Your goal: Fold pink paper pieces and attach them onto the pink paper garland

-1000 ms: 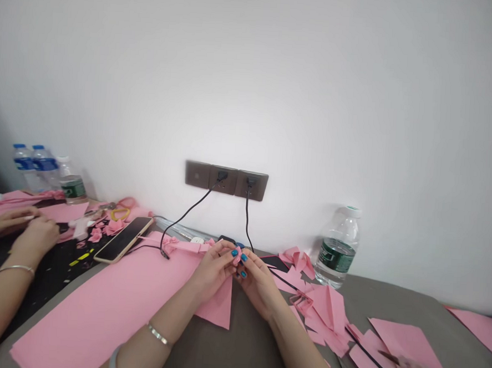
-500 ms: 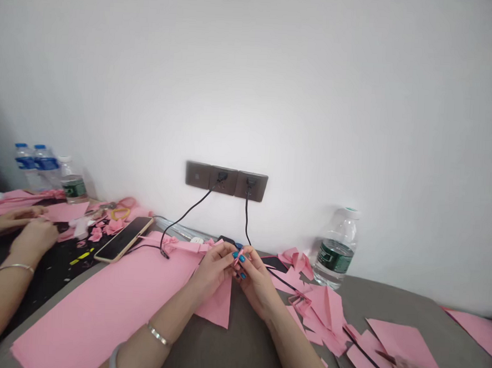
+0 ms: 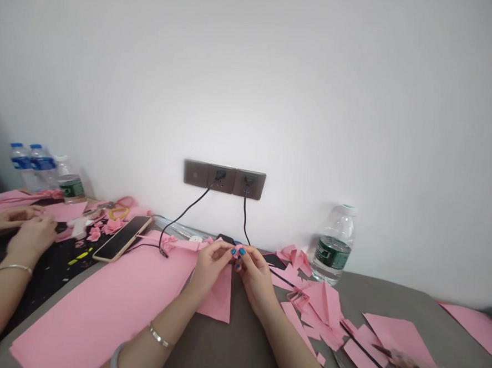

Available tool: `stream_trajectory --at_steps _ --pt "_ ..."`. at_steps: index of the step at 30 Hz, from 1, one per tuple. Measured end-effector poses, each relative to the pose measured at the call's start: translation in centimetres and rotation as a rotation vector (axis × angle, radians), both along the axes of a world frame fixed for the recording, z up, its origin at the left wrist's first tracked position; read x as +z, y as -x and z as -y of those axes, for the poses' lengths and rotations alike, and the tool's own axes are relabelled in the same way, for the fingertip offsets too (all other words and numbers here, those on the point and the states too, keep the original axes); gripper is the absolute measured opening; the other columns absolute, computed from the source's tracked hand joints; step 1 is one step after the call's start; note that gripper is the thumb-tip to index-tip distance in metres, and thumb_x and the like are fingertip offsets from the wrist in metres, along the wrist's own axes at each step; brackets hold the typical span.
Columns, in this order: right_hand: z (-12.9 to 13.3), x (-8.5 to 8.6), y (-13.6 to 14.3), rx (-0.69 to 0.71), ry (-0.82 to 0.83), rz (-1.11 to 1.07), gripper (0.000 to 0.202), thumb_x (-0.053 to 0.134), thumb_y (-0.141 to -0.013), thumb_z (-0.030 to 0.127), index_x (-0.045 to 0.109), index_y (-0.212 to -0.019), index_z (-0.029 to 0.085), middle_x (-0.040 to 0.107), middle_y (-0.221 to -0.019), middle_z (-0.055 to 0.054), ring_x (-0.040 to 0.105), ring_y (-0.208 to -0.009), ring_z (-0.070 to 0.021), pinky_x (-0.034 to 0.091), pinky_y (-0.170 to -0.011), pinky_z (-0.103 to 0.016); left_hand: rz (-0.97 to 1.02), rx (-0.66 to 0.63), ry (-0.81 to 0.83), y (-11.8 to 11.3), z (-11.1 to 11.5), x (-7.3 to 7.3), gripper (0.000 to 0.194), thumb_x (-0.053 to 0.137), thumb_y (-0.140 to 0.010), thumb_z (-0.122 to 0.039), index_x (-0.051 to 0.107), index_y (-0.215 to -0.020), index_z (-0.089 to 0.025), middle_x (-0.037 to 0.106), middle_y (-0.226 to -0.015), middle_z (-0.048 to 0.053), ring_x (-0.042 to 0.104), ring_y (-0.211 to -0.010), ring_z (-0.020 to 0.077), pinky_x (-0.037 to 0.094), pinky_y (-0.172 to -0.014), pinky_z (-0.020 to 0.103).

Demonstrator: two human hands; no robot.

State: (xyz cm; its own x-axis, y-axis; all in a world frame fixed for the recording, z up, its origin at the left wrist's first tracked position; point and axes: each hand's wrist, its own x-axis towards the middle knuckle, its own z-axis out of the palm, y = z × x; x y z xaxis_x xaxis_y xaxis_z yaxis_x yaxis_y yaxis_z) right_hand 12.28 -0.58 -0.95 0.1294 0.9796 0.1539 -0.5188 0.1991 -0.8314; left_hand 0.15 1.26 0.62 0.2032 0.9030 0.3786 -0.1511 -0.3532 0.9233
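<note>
Left hand (image 3: 209,268) and right hand (image 3: 257,279), both pinched closed, small pink paper piece (image 3: 237,254) gripped between them

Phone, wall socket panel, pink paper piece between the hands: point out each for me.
Phone (image 3: 122,238), head view: middle of its dark screen.
Wall socket panel (image 3: 230,181), head view: face of its middle section.
Pink paper piece (image 3: 237,252), head view: its small visible part.
</note>
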Motion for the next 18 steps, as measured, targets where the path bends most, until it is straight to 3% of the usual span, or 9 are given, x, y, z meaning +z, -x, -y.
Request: stream_trajectory --at_steps 9,18 --pt "-0.03 0.00 -0.03 -0.007 -0.014 0.073 0.025 0.078 -0.069 0.042 0.070 -0.076 0.020 0.056 -0.064 0.002 0.045 -0.056 -0.0098 0.036 -0.052 -0.022 0.007 -0.012 -0.016 -0.05 0.00 -0.15 0.017 0.063 -0.083 -0.032 0.066 -0.078 -0.016 0.060 -0.074 0.001 0.058 -0.069 0.0139 0.047 -0.063 0.023" --pt "0.18 0.02 0.14 0.046 -0.005 0.031 0.026 0.078 -0.070 0.043 0.071 -0.080 0.020 0.056 -0.062 0.003 0.046 -0.055 -0.0101 0.038 -0.052 -0.022 0.020 0.057 0.028 0.04 0.20 0.43 0.018 0.066 -0.080 -0.034 0.066 -0.073 -0.017 0.063 -0.069 0.000 0.059 -0.068 0.0138 0.048 -0.061 0.022"
